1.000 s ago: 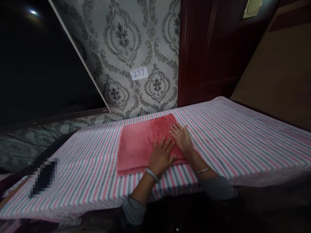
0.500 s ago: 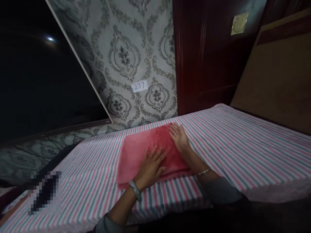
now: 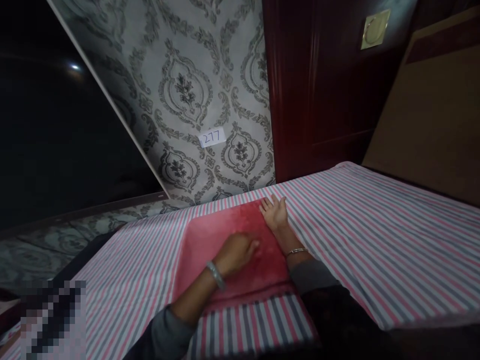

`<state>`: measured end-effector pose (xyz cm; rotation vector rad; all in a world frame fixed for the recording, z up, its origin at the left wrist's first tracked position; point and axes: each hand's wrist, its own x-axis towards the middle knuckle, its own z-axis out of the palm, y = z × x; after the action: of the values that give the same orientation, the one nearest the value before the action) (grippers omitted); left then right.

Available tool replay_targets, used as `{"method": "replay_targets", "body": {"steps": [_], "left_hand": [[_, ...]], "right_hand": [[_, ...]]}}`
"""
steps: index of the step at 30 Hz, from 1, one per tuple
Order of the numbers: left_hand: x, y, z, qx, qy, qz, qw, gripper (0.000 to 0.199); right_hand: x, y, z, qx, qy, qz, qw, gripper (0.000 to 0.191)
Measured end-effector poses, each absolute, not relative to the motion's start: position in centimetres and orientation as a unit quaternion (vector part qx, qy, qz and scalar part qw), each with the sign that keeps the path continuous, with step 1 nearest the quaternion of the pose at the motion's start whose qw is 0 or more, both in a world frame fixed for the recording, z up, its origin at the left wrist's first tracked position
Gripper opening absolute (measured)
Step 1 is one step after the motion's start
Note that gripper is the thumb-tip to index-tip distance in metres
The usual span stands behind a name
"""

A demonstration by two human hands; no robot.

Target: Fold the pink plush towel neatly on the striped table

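Pink-white-grey striped cloth [image 3: 356, 225]: passable to the right of the folded red plush fabric [image 3: 204, 240].
Far side: grey patterned wall [image 3: 225, 100], glossy dark-red panel [image 3: 326, 90] block.
Left: large black screen [image 3: 67, 130] obstructs.

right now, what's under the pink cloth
The pink cloth lies on the striped sheet, which shows past its edges. The area directly beneath is covered, so anything else there can't be seen.

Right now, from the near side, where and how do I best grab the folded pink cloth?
I'd take the near edge of the folded pink cloth from the front, fingers under, thumb on top. It lies flat on the striped sheet, its layers showing along that edge; the left hand is over the middle and the right hand at the far right corner.
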<state>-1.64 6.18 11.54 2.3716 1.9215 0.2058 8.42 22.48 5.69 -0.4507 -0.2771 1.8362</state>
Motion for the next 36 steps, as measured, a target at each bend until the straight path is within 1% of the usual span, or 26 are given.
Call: {"method": "replay_targets", "body": {"steps": [2, 4, 6, 10, 14, 17, 20, 25, 29, 32, 34, 36], "left_hand": [[-1.2, 10.0, 11.8, 0.764, 0.638, 0.095, 0.026, 0.041], [-0.6, 13.6, 11.2, 0.743, 0.664, 0.085, 0.015, 0.049], [-0.3, 16.2, 9.6, 0.711, 0.7, 0.071, 0.009, 0.055], [-0.5, 18.1, 6.1, 0.689, 0.723, 0.048, -0.01, 0.056], [-1.7, 18.6, 4.9, 0.681, 0.732, 0.023, -0.014, 0.059], [-3.7, 18.8, 5.6, 0.66, 0.752, -0.005, 0.005, 0.064], [-6.9, 18.0, 6.6, 0.632, 0.775, -0.013, 0.004, 0.063], [-14.0, 13.2, 7.6, 0.556, 0.831, -0.005, -0.02, 0.055], [-17.9, 9.0, 9.0, 0.468, 0.883, 0.004, -0.04, 0.055], [-17.0, 8.5, 10.8, 0.424, 0.902, 0.022, -0.08, 0.055], [-13.9, 9.5, 11.5, 0.477, 0.871, 0.05, -0.103, 0.055], [-9.6, 10.8, 11.3, 0.554, 0.827, 0.047, -0.083, 0.054]], "right_hand": [[8.2, 22.5, 5.8, -0.19, -0.121, 0.782, 0.581, 0.062], [8.0, 22.5, 5.8, -0.186, -0.128, 0.778, 0.586, 0.063], [7.9, 22.6, 5.6, -0.185, -0.132, 0.777, 0.588, 0.064], [7.7, 23.0, 4.9, -0.193, -0.134, 0.769, 0.595, 0.064], [7.5, 23.1, 4.7, -0.209, -0.146, 0.765, 0.591, 0.059], [7.4, 22.9, 4.9, -0.218, -0.156, 0.762, 0.59, 0.058], [7.4, 22.8, 5.1, -0.219, -0.159, 0.761, 0.59, 0.059], [7.5, 22.7, 5.0, -0.205, -0.155, 0.765, 0.59, 0.06], [7.5, 22.8, 4.9, -0.193, -0.14, 0.77, 0.591, 0.058], [7.6, 22.9, 4.8, -0.19, -0.132, 0.772, 0.592, 0.058], [7.7, 23.0, 4.6, -0.183, -0.128, 0.773, 0.593, 0.06], [7.8, 23.1, 4.6, -0.178, -0.126, 0.774, 0.594, 0.063]]}}
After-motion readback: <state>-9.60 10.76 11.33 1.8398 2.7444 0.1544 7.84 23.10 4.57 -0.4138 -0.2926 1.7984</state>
